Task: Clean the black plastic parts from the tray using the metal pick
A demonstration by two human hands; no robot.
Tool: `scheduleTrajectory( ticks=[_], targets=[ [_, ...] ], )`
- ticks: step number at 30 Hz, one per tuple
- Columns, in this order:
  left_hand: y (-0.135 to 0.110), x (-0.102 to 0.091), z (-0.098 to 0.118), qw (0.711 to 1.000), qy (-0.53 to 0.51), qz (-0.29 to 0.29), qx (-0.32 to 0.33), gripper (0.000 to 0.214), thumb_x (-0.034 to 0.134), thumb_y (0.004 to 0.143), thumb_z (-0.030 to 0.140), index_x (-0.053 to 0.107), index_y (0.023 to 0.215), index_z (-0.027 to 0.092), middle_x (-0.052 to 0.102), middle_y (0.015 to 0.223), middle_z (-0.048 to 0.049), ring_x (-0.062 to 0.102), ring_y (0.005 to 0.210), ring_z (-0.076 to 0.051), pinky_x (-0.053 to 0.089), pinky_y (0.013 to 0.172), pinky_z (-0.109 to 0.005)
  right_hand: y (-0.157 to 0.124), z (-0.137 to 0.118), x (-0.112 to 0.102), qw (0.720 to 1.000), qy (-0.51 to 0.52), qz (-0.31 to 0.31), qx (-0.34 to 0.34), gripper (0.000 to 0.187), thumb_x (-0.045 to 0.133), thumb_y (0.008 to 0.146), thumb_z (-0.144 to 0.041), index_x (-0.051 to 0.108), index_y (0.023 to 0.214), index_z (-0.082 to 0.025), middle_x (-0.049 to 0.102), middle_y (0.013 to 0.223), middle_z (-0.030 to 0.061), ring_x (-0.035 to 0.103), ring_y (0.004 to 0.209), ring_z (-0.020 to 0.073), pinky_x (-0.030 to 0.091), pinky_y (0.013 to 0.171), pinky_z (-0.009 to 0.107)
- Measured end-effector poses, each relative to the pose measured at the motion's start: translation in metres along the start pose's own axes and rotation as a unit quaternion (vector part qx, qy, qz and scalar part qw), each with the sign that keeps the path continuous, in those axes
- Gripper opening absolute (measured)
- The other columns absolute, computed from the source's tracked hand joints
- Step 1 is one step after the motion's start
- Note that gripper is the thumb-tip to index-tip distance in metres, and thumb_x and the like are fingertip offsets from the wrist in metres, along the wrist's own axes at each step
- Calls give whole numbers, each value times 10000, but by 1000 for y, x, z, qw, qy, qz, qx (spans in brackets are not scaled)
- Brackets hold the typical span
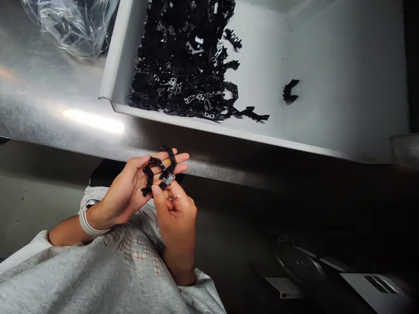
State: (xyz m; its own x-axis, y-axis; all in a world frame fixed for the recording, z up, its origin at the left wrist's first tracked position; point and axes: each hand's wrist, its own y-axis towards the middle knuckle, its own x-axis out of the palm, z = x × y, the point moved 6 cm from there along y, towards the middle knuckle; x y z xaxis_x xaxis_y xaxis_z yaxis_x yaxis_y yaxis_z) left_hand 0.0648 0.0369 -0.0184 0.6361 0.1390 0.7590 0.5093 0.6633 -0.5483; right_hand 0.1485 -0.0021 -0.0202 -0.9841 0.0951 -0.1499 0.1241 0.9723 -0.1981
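Note:
Palm up, my left hand (131, 187) bears several small black plastic parts (170, 158), angular and curved in shape. Its fingers are stretched out and its thumb rests by the edge of one part. My right hand (175, 205) pinches another black plastic part (167, 179) between thumb and fingers, over the fingers of the left. A pale, shiny face shows on that part. Both hands are in front of my body, just short of the white bin (203, 124), in which a large heap of like black parts (183, 56) lies to the left.
The bin stands on a metal table (42, 100) whose front edge runs close to my hands. One loose black part (290, 92) lies apart on the bin floor. A clear plastic bag (72, 26) sits at the upper left. A stool (297, 266) is dimly visible at lower right.

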Motion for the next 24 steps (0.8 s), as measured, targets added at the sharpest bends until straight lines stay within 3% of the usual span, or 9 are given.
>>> scheduleTrajectory(
  ticks=[4,9,12,17,21,24],
  targets=[
    [0,3,3,1000,-15,4,10,329,474,973,313,711,1145,164,696,1381,-78,562,1379,-303,386,1199,-487,0,-5,-4,995,-66,60,-36,317,592,950,-290,456,670,-231,327,512,-95,272,448,65,255,452,240],
    [0,4,5,999,-36,32,19,319,461,977,259,703,1145,137,713,1353,-87,606,1335,-268,343,1232,-434,-4,-16,-7,971,-155,134,-126,375,594,908,-184,352,624,-233,288,522,-106,259,440,52,261,424,205],
    [0,4,6,998,-47,31,21,343,440,982,264,721,1145,152,730,1330,-48,633,1301,-233,366,1215,-373,-7,-20,-11,962,-171,154,-149,357,597,927,-179,398,634,-224,325,513,-111,303,428,46,288,420,188],
    [0,3,8,997,-73,23,16,376,419,969,280,721,1145,140,733,1324,-56,643,1287,-228,428,1161,-340,-15,-25,-13,961,-179,109,-181,166,526,1002,-223,613,861,-218,609,670,-45,549,535,89,446,502,201],
    [0,6,11,996,-84,-5,23,472,444,948,317,620,1330,103,658,1429,-111,551,1395,-266,417,1181,-389,-21,-30,-12,957,-196,71,-204,189,464,1031,-206,649,996,-220,634,798,-1,633,701,131,520,618,241],
    [1,7,10,996,-86,-16,23,536,446,952,336,534,1432,114,629,1459,-131,497,1442,-278,412,1184,-422,-24,-38,-11,940,-234,68,-237,195,476,1014,-160,647,1093,-212,620,802,-4,600,663,118,503,588,235]
  ],
)
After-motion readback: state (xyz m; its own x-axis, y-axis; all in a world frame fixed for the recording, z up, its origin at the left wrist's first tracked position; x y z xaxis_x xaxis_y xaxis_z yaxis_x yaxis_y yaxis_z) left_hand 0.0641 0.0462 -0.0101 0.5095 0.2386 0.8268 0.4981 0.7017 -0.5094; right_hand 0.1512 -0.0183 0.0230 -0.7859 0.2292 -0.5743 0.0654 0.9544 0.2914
